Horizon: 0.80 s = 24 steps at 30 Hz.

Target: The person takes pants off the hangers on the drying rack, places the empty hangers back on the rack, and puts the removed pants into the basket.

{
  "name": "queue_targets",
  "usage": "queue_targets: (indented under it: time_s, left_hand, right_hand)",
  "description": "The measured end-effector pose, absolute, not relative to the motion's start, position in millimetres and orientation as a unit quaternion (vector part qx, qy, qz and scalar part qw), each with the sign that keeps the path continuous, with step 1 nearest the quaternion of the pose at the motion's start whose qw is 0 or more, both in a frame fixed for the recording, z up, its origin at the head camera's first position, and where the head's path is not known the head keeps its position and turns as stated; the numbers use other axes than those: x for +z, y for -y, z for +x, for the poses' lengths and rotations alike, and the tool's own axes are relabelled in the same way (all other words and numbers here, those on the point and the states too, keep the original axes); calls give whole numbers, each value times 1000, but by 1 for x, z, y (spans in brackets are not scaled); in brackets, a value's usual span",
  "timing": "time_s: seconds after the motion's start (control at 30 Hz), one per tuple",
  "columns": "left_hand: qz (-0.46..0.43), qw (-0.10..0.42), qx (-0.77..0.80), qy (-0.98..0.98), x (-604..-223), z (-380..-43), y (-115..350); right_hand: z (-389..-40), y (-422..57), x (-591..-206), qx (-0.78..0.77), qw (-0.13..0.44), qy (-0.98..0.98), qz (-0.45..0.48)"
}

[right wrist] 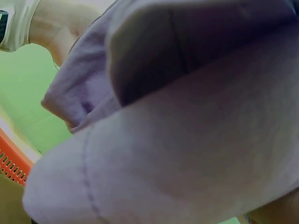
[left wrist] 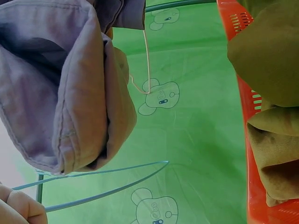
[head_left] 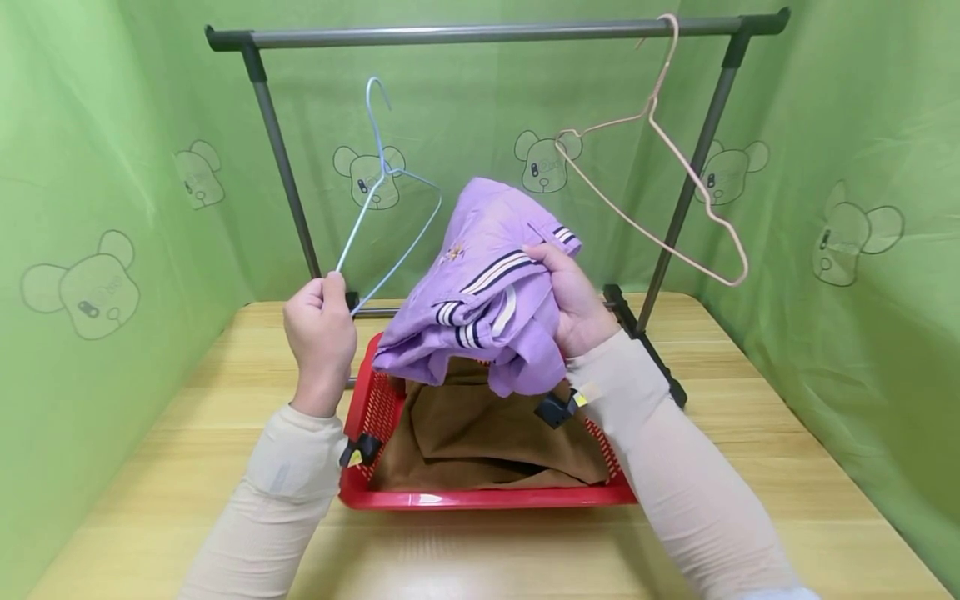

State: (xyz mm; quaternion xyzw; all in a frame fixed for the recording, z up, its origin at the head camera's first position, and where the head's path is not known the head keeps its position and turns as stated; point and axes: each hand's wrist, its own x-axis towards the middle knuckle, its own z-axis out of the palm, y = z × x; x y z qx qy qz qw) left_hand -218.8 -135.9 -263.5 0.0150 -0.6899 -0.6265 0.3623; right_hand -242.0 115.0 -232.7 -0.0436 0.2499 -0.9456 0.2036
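Note:
In the head view my left hand (head_left: pixel 321 337) grips one end of a light blue wire hanger (head_left: pixel 358 229), whose hook points up and is apart from the rail. My right hand (head_left: pixel 576 304) holds a bunched purple garment (head_left: pixel 487 250) with black-and-white striped trim, thumb on top and most fingers hidden under the cloth. The garment hangs over a red basket (head_left: pixel 487 500), to the right of the hanger. Its folds (right wrist: pixel 154 158) fill most of the right wrist view. In the left wrist view the hanger's lower bars (left wrist: pixel 107 189) run out from my fingers.
A grey clothes rack (head_left: pixel 450 35) stands behind the basket on a wooden table (head_left: pixel 750 500). On its rail, at the right, hangs a pink wire hanger (head_left: pixel 660 150). Brown cloth (head_left: pixel 495 433) lies in the basket. Green sheeting (head_left: pixel 90 167) with bear drawings surrounds the table.

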Motion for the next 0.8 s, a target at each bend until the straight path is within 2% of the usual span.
queue_targets:
  time_s: [0.8]
  left_hand:
    - [8, 365, -626, 689, -263, -220, 137]
  right_hand:
    - [-234, -113, -233, -937, 211, -278, -38]
